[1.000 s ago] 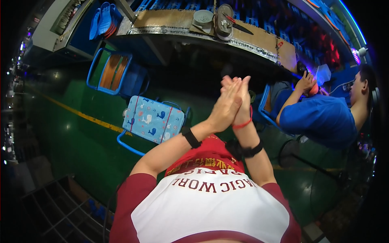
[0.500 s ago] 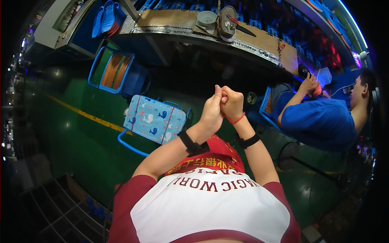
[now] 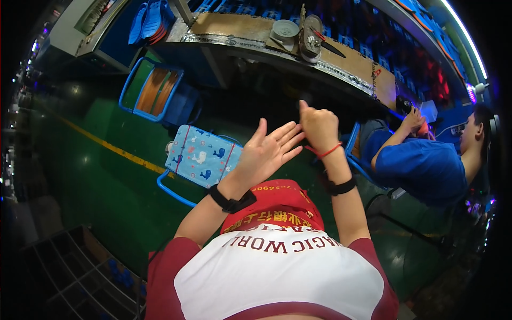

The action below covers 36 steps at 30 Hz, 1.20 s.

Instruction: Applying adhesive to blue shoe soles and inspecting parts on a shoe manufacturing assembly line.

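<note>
My left hand [image 3: 270, 151] is held out flat, palm up, with its fingers spread and nothing on it. Right beside its fingertips, my right hand [image 3: 321, 129] is curled into a fist with the thumb pointing up; no object shows in it. The two hands meet or nearly meet in front of my chest. A red cord [image 3: 327, 151] circles my right wrist. Black bands are strapped on my left forearm [image 3: 230, 201] and my right forearm [image 3: 341, 186]. Below the hands is a red apron [image 3: 274, 205] over my white and maroon shirt.
A stool with a whale-patterned blue cushion [image 3: 200, 156] stands left of my hands, a blue-framed wooden-slat chair [image 3: 156, 92] beyond it. Ahead runs a cardboard-topped workbench [image 3: 230, 24] with a bowl [image 3: 285, 29] and a tray [image 3: 310, 40]. At right sits a person in blue [image 3: 421, 162].
My hands have come apart from a clasp. The left has dropped back and opened flat, while the right stays closed with its thumb raised. The view has shifted slightly.
</note>
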{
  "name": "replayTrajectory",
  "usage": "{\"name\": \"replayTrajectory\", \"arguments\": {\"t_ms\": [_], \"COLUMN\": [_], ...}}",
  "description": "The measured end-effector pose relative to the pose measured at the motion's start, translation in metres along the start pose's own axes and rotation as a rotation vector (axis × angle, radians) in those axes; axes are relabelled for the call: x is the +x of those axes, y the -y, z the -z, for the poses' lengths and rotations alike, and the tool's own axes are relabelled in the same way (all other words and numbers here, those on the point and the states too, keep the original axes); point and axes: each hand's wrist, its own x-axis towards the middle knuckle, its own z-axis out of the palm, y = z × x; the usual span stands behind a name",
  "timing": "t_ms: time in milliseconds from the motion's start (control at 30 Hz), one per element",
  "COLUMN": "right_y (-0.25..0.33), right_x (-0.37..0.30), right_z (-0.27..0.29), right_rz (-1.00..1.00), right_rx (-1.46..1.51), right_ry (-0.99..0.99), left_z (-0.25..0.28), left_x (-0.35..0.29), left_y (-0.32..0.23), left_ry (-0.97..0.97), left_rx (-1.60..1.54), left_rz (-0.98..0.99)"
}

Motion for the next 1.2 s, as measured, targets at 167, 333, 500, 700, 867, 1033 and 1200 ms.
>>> {"name": "replayTrajectory", "arguments": {"t_ms": [167, 333, 500, 700, 867, 1033, 1200], "right_y": [-0.018, -0.021, -0.004, 0.027, 0.017, 0.004, -0.032], "right_x": [0.015, 0.019, 0.013, -0.029, 0.012, 0.054, 0.091], "right_z": [0.04, 0.066, -0.029, -0.127, -0.045, 0.0, -0.012], "right_rz": [-0.191, 0.09, 0.221, -0.544, -0.474, -0.463, -0.368], "right_rx": [1.474, 1.919, 2.686, 1.562, 2.983, 2.935, 2.955], "right_ry": [0.366, 0.632, 0.778, 0.741, 0.557, 0.615, 0.655], "left_z": [0.004, 0.007, 0.021, 0.062, 0.09, 0.081, 0.049], "left_x": [-0.034, -0.049, -0.057, -0.052, -0.029, 0.008, 0.065], "left_y": [-0.02, -0.035, -0.049, -0.051, -0.051, -0.064, -0.077], "left_ry": [0.157, 0.154, 0.056, -0.199, -0.406, -0.183, -0.174], "left_rx": [-0.134, -0.121, 0.031, 0.306, 0.504, 0.222, 0.352], "left_rz": [-0.016, -0.046, -0.075, -0.156, -0.187, -0.285, -0.385]}}
